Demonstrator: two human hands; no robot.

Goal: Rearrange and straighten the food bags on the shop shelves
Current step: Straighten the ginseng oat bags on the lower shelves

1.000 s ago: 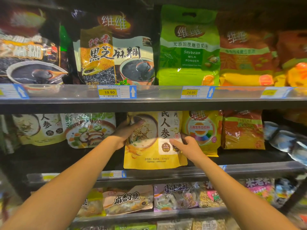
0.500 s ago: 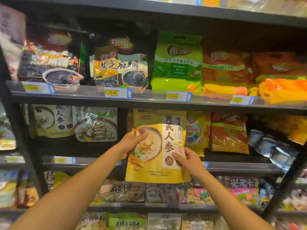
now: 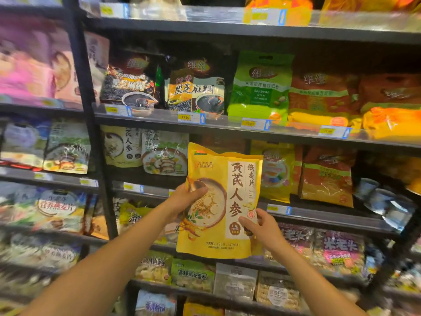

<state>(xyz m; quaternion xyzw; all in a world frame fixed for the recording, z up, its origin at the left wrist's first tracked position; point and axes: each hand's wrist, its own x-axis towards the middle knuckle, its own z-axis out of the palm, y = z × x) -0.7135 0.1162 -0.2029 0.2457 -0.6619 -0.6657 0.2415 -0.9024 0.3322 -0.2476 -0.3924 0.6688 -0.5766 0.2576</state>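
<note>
A yellow oatmeal bag [image 3: 224, 176] with a bowl picture and a white label hangs in the air in front of the middle shelf [image 3: 319, 215], fully out of its row. My left hand [image 3: 185, 198] grips its left edge, thumb across the bowl picture. My right hand [image 3: 262, 228] pinches its lower right edge. Behind it stand a pale ginseng oatmeal bag [image 3: 121, 147], a vegetable oatmeal bag [image 3: 165, 153], a yellow cereal bag [image 3: 276, 172] and an orange bag [image 3: 327, 176].
The upper shelf holds black sesame bags [image 3: 196, 90], a green soybean milk bag [image 3: 260, 87] and orange bags [image 3: 319, 96]. A black upright post [image 3: 91, 133] divides the rack from the left bay. Lower shelves carry several snack bags [image 3: 337, 249]. Small cups [image 3: 378, 199] sit at right.
Both hands have drawn the yellow bag out of the middle shelf towards me and lower. The view has pulled back and swung left, showing the left bay.
</note>
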